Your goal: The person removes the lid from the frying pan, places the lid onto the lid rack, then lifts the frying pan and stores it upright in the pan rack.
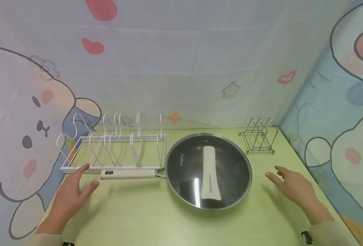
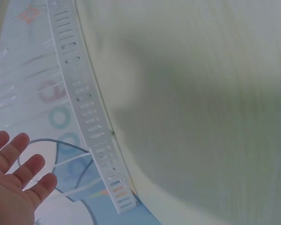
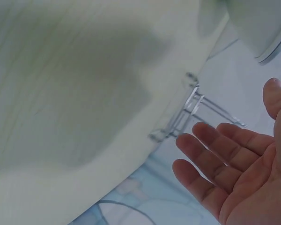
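A person's left hand (image 1: 69,194) and right hand (image 1: 295,188) hovered, relaxed and empty, on either side of a lidded pan (image 1: 233,171). The long handle (image 1: 130,174) ran crosswise toward the left hand, its end just inward of that thumb, the nearer of the two; the round body lay inward of the right hand, apart from it.

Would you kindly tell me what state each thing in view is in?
Frying pan: covered, ungripped
Glass lid: set on the pan
White rack: standing, hoops upward
Small metal rack: standing upright
Left hand: fingers relaxed, holding nothing
Right hand: fingers relaxed, holding nothing
Patterned backdrop: hung up, lightly creased
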`<act>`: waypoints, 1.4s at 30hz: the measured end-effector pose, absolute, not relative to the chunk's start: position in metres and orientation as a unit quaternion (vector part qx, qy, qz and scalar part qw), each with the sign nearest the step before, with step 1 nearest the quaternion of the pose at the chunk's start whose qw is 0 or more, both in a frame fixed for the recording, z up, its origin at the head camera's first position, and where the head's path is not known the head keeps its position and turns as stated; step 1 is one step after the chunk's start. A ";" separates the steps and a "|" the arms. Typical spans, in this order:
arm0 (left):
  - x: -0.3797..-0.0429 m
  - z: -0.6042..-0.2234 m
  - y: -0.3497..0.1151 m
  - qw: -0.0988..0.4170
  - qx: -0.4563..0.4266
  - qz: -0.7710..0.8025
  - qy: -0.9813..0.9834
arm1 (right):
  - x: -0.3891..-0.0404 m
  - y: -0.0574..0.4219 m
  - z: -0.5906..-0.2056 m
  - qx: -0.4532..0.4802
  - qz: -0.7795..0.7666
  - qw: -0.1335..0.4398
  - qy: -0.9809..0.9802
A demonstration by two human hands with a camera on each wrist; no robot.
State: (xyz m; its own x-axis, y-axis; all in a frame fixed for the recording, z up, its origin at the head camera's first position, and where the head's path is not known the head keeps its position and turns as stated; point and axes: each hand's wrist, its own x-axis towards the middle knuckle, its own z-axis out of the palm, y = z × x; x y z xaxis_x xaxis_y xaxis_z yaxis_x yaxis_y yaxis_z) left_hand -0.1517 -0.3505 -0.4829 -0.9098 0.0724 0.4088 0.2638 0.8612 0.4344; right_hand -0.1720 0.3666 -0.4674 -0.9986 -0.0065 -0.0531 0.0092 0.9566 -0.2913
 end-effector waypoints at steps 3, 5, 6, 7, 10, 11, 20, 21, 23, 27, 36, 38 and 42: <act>-0.152 -0.479 -0.342 0.221 -0.097 -0.239 -0.940 | -0.169 0.355 -0.460 0.002 -0.155 0.009 0.988; -0.153 -0.477 -0.336 0.242 -0.105 -0.225 -0.938 | -0.167 0.347 -0.455 0.003 -0.161 -0.008 0.987; -0.153 -0.475 -0.333 0.254 -0.111 -0.217 -0.936 | -0.166 0.342 -0.453 0.004 -0.165 -0.017 0.986; -0.153 -0.474 -0.330 0.262 -0.116 -0.209 -0.935 | -0.165 0.337 -0.450 0.005 -0.168 -0.027 0.985; -0.154 -0.470 -0.321 0.286 -0.132 -0.187 -0.931 | -0.162 0.320 -0.440 0.005 -0.183 -0.059 0.981; -0.154 -0.468 -0.318 0.290 -0.138 -0.180 -0.930 | -0.161 0.314 -0.436 0.003 -0.187 -0.068 0.980; -0.155 -0.457 -0.288 0.282 -0.185 -0.133 -0.932 | -0.162 0.266 -0.414 -0.032 -0.228 -0.094 0.969; -0.155 -0.456 -0.285 0.279 -0.191 -0.127 -0.932 | -0.162 0.262 -0.413 -0.039 -0.233 -0.094 0.967; -0.156 -0.455 -0.278 0.276 -0.204 -0.114 -0.932 | -0.164 0.252 -0.412 -0.051 -0.247 -0.090 0.963; -0.159 -0.452 -0.267 0.262 -0.224 -0.088 -0.935 | -0.166 0.234 -0.410 -0.062 -0.275 -0.072 0.957; -0.164 -0.453 -0.247 0.199 -0.243 -0.032 -0.949 | -0.174 0.194 -0.410 -0.055 -0.332 -0.008 0.942; -0.166 -0.454 -0.244 0.196 -0.244 -0.030 -0.949 | -0.175 0.186 -0.409 -0.047 -0.334 0.000 0.941; -0.168 -0.455 -0.238 0.185 -0.237 -0.025 -0.953 | -0.176 0.173 -0.405 -0.031 -0.335 0.020 0.942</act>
